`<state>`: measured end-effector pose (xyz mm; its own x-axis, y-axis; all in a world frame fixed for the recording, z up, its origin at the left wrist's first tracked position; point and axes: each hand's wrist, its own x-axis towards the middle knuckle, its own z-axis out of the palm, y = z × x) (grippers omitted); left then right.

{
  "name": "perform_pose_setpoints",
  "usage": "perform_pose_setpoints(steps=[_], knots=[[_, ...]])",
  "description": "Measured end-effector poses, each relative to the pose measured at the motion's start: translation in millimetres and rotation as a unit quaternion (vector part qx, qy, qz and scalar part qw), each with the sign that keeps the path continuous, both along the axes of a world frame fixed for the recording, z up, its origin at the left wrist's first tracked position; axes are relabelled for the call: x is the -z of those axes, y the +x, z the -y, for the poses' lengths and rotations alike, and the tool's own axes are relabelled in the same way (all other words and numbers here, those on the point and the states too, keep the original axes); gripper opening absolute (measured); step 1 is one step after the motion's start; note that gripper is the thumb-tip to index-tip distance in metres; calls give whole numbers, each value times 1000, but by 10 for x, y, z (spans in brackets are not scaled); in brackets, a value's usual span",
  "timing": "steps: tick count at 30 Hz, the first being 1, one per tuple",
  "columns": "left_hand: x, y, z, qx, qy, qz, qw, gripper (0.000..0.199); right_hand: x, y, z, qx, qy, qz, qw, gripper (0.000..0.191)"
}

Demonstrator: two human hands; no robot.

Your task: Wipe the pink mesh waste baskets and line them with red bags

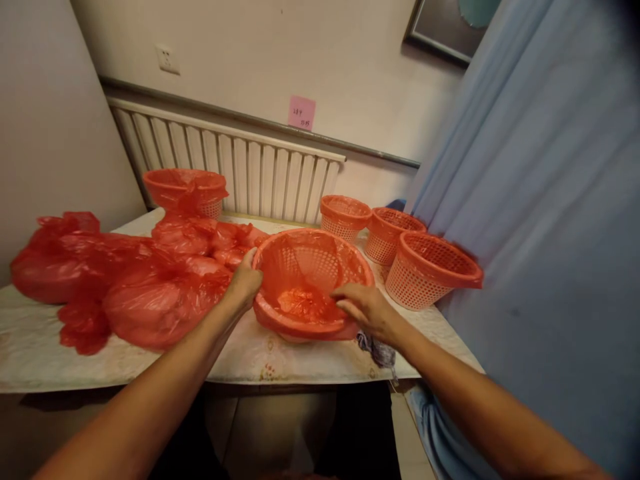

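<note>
A round plastic basket (320, 257) stands near the table's front edge, lined with a thin red plastic bag (300, 303). The bag is folded over its rim all the way round where I can see. My left hand (247, 280) is closed on the basket's left rim, thumb near the top edge. Over the right front rim reaches my right hand (367, 310), its fingers stretched out into the basket by the liner. Whether those fingertips press on the plastic I cannot tell. Crumpled grey-purple material (377, 350) lies just below the right hand.
Several filled red bags (160, 300) crowd the left of the cloth-covered table (310, 360). A lined basket (185, 183) stands behind them. Three smaller lined baskets, a back one (345, 217), a middle one (393, 233) and a front one (425, 270), stand right, beside a blue curtain (540, 200). A radiator (240, 167) backs the table.
</note>
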<state>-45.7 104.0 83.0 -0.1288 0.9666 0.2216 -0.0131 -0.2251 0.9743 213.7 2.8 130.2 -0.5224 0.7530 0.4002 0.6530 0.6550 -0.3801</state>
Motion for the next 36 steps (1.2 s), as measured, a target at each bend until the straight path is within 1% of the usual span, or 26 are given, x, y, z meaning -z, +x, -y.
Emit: perform_pose_setpoints(steps=[1, 3, 6, 8, 10, 11, 12, 13, 14, 15, 16, 17, 19, 21, 23, 25, 27, 29, 30, 32, 34, 36], knots=[[-3, -3, -48, 1, -4, -4, 1000, 70, 68, -36, 59, -10, 24, 25, 999, 27], [-27, -7, -128, 0, -10, -26, 1000, 63, 208, -102, 115, -19, 76, 105, 991, 30], [-113, -18, -168, -23, -14, -71, 997, 43, 383, -149, 44, 24, 147, 204, 968, 30], [-179, -17, -98, -66, 0, -97, 993, 37, 453, -146, -55, 63, 171, 223, 958, 28], [-214, 12, 66, -109, 69, -151, 980, 42, 486, -137, -145, 83, 183, 224, 954, 26], [-211, 40, 175, -118, 144, -213, 959, 44, 493, -138, -177, 86, 187, 223, 953, 26], [-192, 78, 293, -93, 226, -281, 928, 43, 497, -147, -200, 87, 192, 224, 952, 25], [-157, 123, 410, -45, 291, -335, 895, 40, 499, -164, -214, 89, 197, 225, 950, 25], [-112, 171, 517, 19, 337, -381, 861, 38, 500, -191, -220, 94, 201, 225, 949, 25], [-59, 219, 606, 72, 365, -415, 831, 37, 502, -228, -219, 100, 203, 225, 948, 25], [-4, 261, 671, 100, 380, -438, 809, 34, 505, -271, -212, 107, 205, 223, 947, 25], [48, 293, 711, 112, 386, -463, 790, 29, 508, -320, -201, 113, 206, 221, 946, 26], [127, 312, 720, 97, 389, -512, 760, 19, 511, -411, -167, 116, 209, 218, 946, 25], [163, 257, 658, 78, 398, -555, 726, 21, 509, -459, -132, 105, 211, 218, 947, 23], [159, 127, 556, 85, 413, -574, 702, 24, 503, -420, -117, 93, 212, 221, 947, 22], [129, -51, 443, 105, 426, -571, 694, 24, 499, -287, -133, 80, 216, 227, 946, 25], [85, -225, 352, 121, 431, -564, 694, 26, 506, -106, -170, 69, 225, 227, 945, 30], [36, -323, 326, 129, 426, -560, 698, 25, 522, 32, -199, 61, 236, 222, 944, 34], [14, -326, 345, 129, 426, -556, 702, 22, 531, 57, -202, 63, 239, 218, 944, 34], [-13, -233, 446, 129, 427, -542, 712, 18, 546, -2, -177, 78, 243, 213, 943, 34], [-11, -53, 583, 134, 428, -535, 716, 26, 550, -166, -124, 101, 249, 208, 941, 32], [15, 103, 682, 137, 429, -553, 701, 20, 543, -328, -73, 112, 255, 206, 938, 30]])
